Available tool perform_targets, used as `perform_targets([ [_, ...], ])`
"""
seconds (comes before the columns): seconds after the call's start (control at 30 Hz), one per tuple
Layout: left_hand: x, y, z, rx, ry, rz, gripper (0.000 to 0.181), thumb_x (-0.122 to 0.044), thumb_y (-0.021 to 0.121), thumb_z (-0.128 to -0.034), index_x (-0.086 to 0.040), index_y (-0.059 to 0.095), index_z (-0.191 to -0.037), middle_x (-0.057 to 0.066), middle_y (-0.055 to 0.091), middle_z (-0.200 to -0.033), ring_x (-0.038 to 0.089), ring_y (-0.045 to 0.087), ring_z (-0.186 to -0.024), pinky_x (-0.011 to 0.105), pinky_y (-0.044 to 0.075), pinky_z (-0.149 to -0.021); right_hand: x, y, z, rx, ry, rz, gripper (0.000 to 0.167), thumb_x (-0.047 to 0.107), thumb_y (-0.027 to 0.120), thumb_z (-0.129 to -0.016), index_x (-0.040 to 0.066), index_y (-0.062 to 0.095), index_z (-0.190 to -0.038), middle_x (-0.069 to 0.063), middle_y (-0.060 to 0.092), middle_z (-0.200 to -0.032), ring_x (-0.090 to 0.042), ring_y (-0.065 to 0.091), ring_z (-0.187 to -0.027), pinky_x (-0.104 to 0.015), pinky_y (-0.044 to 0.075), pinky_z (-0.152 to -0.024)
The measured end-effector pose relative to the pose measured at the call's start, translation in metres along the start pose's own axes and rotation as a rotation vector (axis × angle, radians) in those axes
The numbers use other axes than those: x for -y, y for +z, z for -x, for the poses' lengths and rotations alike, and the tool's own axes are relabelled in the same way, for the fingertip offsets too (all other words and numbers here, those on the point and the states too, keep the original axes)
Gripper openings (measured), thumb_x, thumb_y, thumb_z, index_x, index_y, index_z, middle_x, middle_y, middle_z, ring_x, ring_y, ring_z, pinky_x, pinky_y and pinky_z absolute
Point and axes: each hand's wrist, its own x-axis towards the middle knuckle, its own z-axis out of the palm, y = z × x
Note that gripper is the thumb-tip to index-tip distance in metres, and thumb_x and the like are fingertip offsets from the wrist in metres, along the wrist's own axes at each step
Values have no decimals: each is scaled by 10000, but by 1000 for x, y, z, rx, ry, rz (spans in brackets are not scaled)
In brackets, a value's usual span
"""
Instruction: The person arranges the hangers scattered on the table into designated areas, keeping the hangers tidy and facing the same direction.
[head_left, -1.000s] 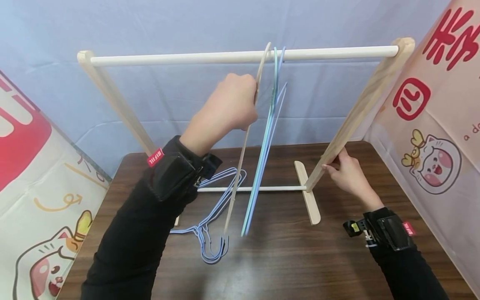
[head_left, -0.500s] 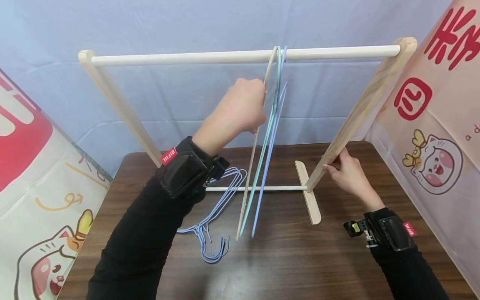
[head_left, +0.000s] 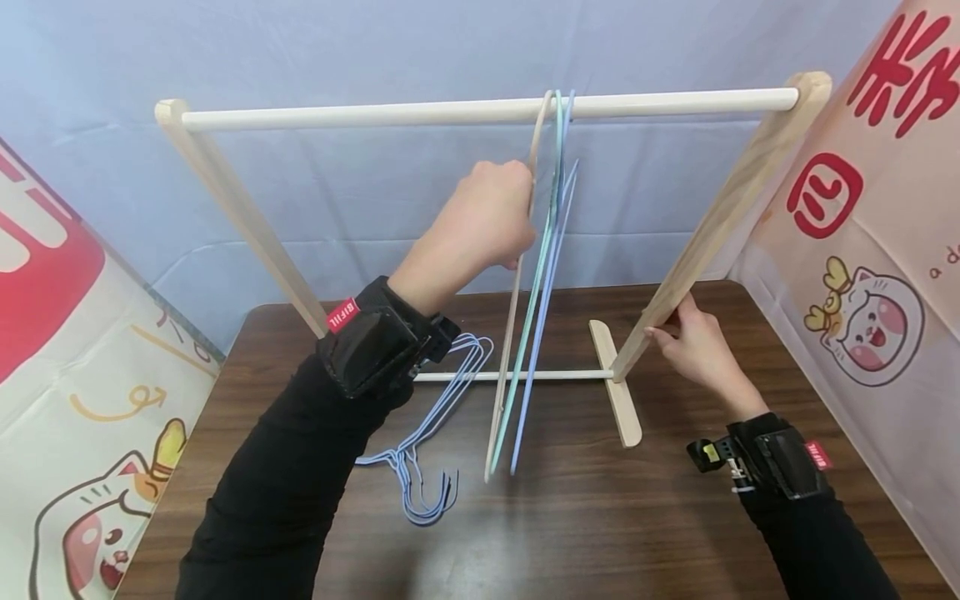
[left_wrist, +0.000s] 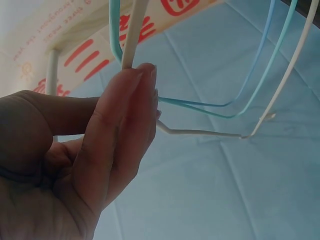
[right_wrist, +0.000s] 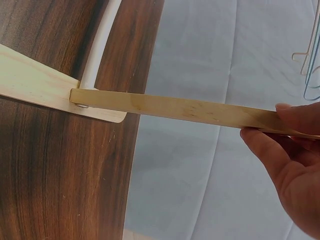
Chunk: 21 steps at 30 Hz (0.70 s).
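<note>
My left hand [head_left: 489, 212] pinches a beige hanger [head_left: 538, 137] below its hook, which sits at the top rod [head_left: 360, 115] of a wooden rack. In the left wrist view the fingertips and thumb close on the beige wire [left_wrist: 134, 35]. Beside it on the rod hang a teal hanger [head_left: 559, 150] and a blue hanger [head_left: 539, 333]. Low on the rack's right post [head_left: 723, 217], my right hand [head_left: 697, 346] grips the wood. The right wrist view shows thumb and fingers on opposite sides of that post [right_wrist: 185, 110].
Several blue hangers [head_left: 431, 425] lie on the brown table [head_left: 570, 525], partly behind my left forearm. A thin lower rod [head_left: 577, 375] meets the rack's right foot [head_left: 617, 392]. Printed cloth [head_left: 862, 317] stands at the right, pale blue cloth [head_left: 360, 50] behind.
My left hand has shifted right with the beige hanger, whose hook has come down close to the teal one. The hanging hangers' lower ends have swung. My right hand stays on the post.
</note>
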Motion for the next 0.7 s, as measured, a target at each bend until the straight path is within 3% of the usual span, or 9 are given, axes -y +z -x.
perform_targets([
  [0.43,-1,0,3,-17,29,12,106,-9,505,-819,-59,598,-833,17,617,-718,112,606,-592,176,466,-514,2,0,1,-4,-9,1,390,-44,585,-834,-109,366,-1150,-327,550,-961,-476,565,-906,-511,474,-684],
  [0.7,1,-2,11,-28,1,9,129,21,495,-786,-68,587,-798,21,595,-722,133,568,-610,187,459,-519,3,0,1,-2,-10,-1,405,-41,584,-836,-109,358,-1165,-325,546,-964,-475,563,-909,-510,471,-681],
])
